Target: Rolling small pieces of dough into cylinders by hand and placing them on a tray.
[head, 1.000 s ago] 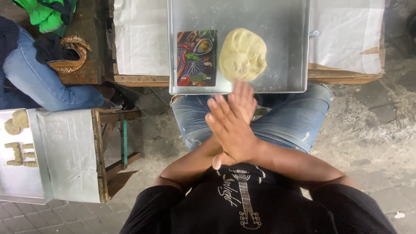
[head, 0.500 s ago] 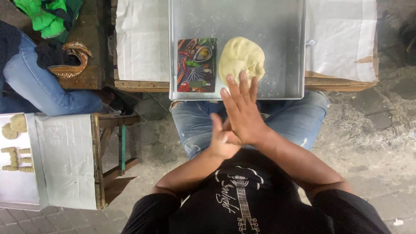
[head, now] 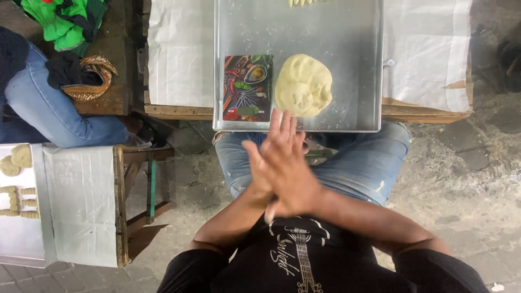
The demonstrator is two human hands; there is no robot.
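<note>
My right hand point(head: 286, 163) lies flat on top of my left hand point(head: 254, 182), palm to palm, over my lap. A pale strip of dough point(head: 270, 210) pokes out between the heels of the palms. Just beyond my fingertips a shiny metal tray point(head: 353, 59) rests on a table edge. On the tray lie a big yellow lump of dough point(head: 303, 85) and, left of it, a colourful printed rectangular board point(head: 248, 88).
Shaped dough sticks point(head: 304, 2) lie at the tray's far edge. White paper point(head: 179, 54) covers the table. At the left stands a low wooden bench point(head: 81, 201) with a tray of dough pieces point(head: 16, 201). Another person's jeans-clad leg point(head: 49, 116) is upper left.
My right hand slid forward over the left and has come back a little; the palms keep rubbing together. The view shifted slightly, showing more of the tray.
</note>
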